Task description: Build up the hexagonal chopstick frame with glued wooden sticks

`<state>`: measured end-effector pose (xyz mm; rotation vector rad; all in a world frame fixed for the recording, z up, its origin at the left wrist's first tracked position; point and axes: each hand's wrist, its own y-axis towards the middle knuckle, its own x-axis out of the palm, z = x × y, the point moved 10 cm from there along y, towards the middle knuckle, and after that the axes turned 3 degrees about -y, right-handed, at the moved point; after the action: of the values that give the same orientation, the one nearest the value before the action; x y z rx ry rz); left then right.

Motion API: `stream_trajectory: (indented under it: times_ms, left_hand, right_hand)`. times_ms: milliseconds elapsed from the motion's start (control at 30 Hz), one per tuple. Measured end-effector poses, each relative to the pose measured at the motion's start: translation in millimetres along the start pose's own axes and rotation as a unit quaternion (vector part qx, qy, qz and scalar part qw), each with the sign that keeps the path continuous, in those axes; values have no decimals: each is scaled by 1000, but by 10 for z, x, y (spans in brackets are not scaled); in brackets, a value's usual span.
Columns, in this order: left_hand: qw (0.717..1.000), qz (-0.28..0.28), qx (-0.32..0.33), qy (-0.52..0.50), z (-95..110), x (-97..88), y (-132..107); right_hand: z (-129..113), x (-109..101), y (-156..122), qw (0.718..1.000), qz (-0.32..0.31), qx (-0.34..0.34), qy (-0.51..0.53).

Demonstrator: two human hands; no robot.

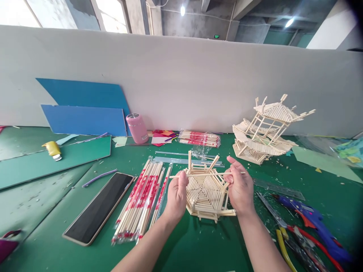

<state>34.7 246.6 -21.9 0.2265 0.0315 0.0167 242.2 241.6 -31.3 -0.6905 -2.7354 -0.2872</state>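
A single thin wooden stick (208, 174) lies level across the top of a hexagonal platform of wooden sticks (205, 194), which sits on the green table (198, 241). My left hand (177, 196) is closed and pinches the stick's left end. My right hand (240, 186) pinches the stick nearer its right end, with the forefinger stretched out over it. Short posts stand up from the platform's rim between my hands.
A wrapped bundle of chopsticks (143, 200) and a dark tablet (99, 207) lie left of my hands. A stick pavilion model (265, 130) stands back right. A blue glue gun (312, 223), cutters (295, 241), a clear ruler (279, 187), a pink cup (137, 127) and blue boards (85, 109) surround.
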Motion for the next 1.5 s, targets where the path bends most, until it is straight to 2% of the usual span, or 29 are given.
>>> stream_trajectory:
  times_ms: [1500]
  left_hand:
    - [1000,-1,3,24,15,-7,-6]
  right_hand:
    - [3,-22,-5,1000,7,2,-17]
